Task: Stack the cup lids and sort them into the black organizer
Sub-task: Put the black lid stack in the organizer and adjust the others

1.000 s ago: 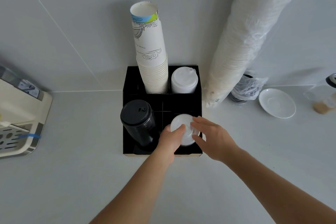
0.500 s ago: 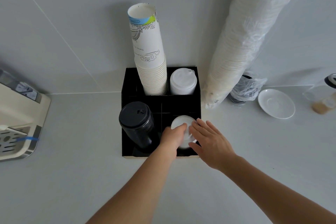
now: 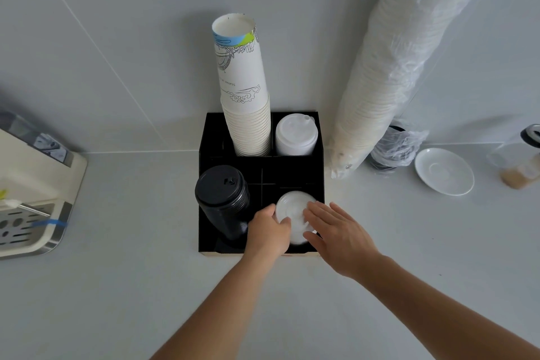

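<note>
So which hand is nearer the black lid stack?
Left. The left hand sits right beside the black lid stack, gripping the clear lids; the right hand rests on those lids' far side.

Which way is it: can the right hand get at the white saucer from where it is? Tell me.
Probably yes. The right hand lies with fingers flat on the clear lid stack in the black organizer. The white saucer sits to its right on the counter, with only bare surface between them.
</note>
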`<state>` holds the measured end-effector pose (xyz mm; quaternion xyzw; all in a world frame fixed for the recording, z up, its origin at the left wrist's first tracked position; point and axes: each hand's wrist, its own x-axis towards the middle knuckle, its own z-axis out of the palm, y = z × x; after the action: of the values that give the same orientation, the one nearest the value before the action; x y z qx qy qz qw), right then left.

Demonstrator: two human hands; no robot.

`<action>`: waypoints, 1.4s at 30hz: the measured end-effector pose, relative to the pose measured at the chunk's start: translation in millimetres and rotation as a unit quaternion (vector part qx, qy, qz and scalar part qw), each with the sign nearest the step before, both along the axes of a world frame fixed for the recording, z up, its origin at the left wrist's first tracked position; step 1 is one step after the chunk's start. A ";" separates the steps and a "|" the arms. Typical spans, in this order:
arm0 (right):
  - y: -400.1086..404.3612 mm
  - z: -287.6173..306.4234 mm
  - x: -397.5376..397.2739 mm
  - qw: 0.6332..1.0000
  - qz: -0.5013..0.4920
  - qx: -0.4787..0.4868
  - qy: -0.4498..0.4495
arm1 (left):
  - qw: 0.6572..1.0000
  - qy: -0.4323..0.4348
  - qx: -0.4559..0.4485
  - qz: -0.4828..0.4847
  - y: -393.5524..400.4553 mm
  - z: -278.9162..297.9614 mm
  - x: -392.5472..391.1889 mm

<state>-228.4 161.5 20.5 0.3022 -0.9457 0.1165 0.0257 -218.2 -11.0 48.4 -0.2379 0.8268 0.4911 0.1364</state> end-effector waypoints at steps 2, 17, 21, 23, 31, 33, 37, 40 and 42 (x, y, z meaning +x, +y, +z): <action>-2.2 -0.2 0.8 1.000 0.000 -0.020 0.002 | 1.000 0.005 -0.008 -0.010 -0.5 -0.1 -1.3; -2.3 18.9 -6.4 0.995 -0.013 -0.087 -0.054 | 0.999 -0.010 0.023 -0.033 -7.3 17.8 -11.4; 2.8 35.1 -8.3 0.993 -0.027 -0.109 -0.047 | 0.999 -0.009 0.052 -0.006 -13.4 36.7 -8.9; 6.7 44.4 -13.0 0.989 -0.051 -0.132 -0.046 | 0.997 0.011 0.078 -0.002 -17.5 43.0 -8.7; 15.7 77.4 -54.8 0.981 -0.082 -0.166 -0.057 | 0.992 0.104 0.073 0.015 -18.5 74.0 -27.4; 12.8 86.1 -68.8 0.982 -0.083 -0.160 -0.060 | 0.992 0.111 0.052 0.007 -15.9 81.9 -38.3; 2.3 96.2 -98.9 0.983 -0.080 -0.152 -0.065 | 0.993 0.116 -0.004 -0.004 -10.3 89.8 -65.4; -7.4 100.2 -122.0 0.986 -0.078 -0.129 -0.076 | 0.992 0.115 -0.048 -0.024 -4.6 87.6 -82.3; -15.5 101.7 -135.5 0.988 -0.078 -0.100 -0.091 | 0.990 0.119 -0.065 -0.044 -1.3 83.6 -93.6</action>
<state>-363.9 146.0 122.2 0.2118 -0.9483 0.2354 -0.0215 -311.8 -12.3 132.0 -0.1489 0.8769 0.4551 0.0426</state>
